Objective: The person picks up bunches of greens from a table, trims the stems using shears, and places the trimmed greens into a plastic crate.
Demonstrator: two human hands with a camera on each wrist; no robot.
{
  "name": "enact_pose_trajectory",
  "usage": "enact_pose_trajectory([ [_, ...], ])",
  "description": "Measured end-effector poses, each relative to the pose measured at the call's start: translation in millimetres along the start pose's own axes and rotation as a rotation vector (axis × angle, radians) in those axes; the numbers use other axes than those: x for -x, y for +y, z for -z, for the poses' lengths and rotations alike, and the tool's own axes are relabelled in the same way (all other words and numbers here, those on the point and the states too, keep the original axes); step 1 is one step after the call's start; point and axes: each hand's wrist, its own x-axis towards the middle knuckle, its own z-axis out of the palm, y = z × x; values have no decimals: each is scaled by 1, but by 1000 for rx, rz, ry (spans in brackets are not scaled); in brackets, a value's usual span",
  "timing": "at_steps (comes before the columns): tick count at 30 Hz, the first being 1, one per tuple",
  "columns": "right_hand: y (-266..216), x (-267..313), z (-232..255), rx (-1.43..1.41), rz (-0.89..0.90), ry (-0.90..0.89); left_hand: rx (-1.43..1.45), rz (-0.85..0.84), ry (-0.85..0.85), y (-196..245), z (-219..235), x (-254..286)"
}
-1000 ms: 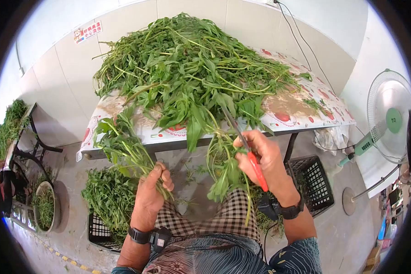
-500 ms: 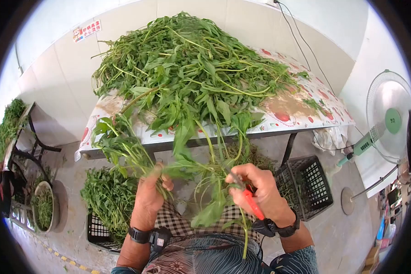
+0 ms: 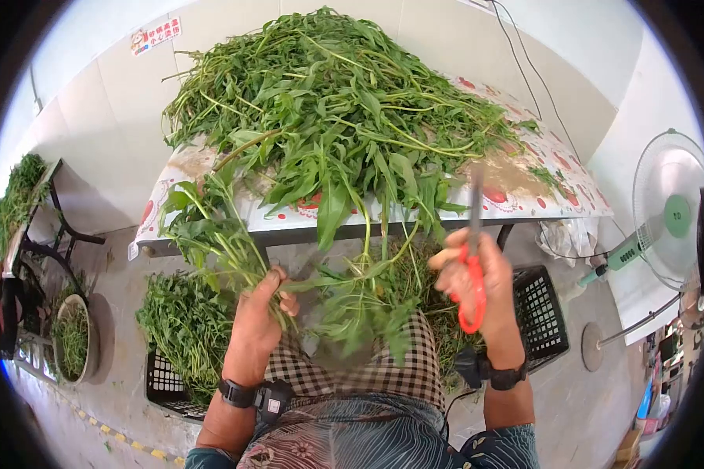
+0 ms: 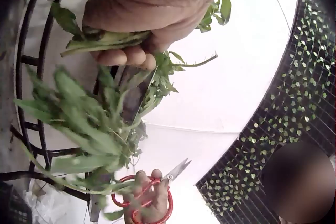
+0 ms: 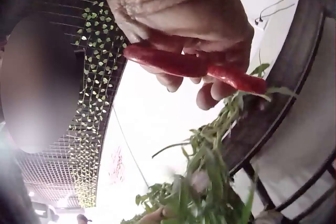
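Observation:
In the head view, my left hand (image 3: pixel 258 316) grips a bunch of leafy green stems (image 3: pixel 211 238), its cut ends poking below the fist. My right hand (image 3: pixel 493 273) holds red-handled scissors (image 3: pixel 475 273), fingers through the loops and blades pointing up and away. The left wrist view also shows the scissors (image 4: pixel 169 176), their blade tips slightly apart. Between both hands, loose leafy stems (image 3: pixel 368 293) hang below the table edge, blurred at the lower end. Behind them a large heap of greens (image 3: pixel 321 102) covers much of the table (image 3: pixel 559 205).
A black crate (image 3: pixel 164 383) filled with greens stands at lower left, another black crate (image 3: pixel 546 313) at right. Further left are a bucket (image 3: pixel 91 344) and a side table bearing greens. A standing fan (image 3: pixel 675 215) is at far right.
My right hand with the scissors has come away from the middle stems, moving right and up, with the blades swinging upright. The left hand keeps its bunch in nearly the same place.

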Motion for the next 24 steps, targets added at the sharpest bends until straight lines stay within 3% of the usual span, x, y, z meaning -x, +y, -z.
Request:
enact_pose_trajectory([
  [2,-4,-4,8,489,311,74,8,9,22,0,-2,1],
  [3,-9,-8,11,586,350,118,0,11,20,0,-4,1],
  [6,-19,-23,1,664,445,168,9,19,2,0,-10,0],
  [9,-25,-43,-13,800,363,162,19,17,-50,0,-11,0],
  [11,-23,-53,-23,1069,490,140,23,17,-88,0,-12,0],
  [14,-14,-64,-34,1272,489,76,20,16,-114,4,-12,3],
  [15,-7,-63,-34,1225,610,52,24,16,-114,6,-12,4],
  [17,-1,-56,-31,1056,625,108,24,12,-92,8,-11,8],
  [19,1,-45,-25,873,527,182,9,11,-46,9,-11,9],
  [20,2,-40,-20,923,515,266,15,19,-54,8,-9,9],
  [22,13,-41,1,948,592,302,28,27,-89,6,-9,6],
  [24,21,-34,4,788,471,267,41,45,-120,5,-12,6],
])
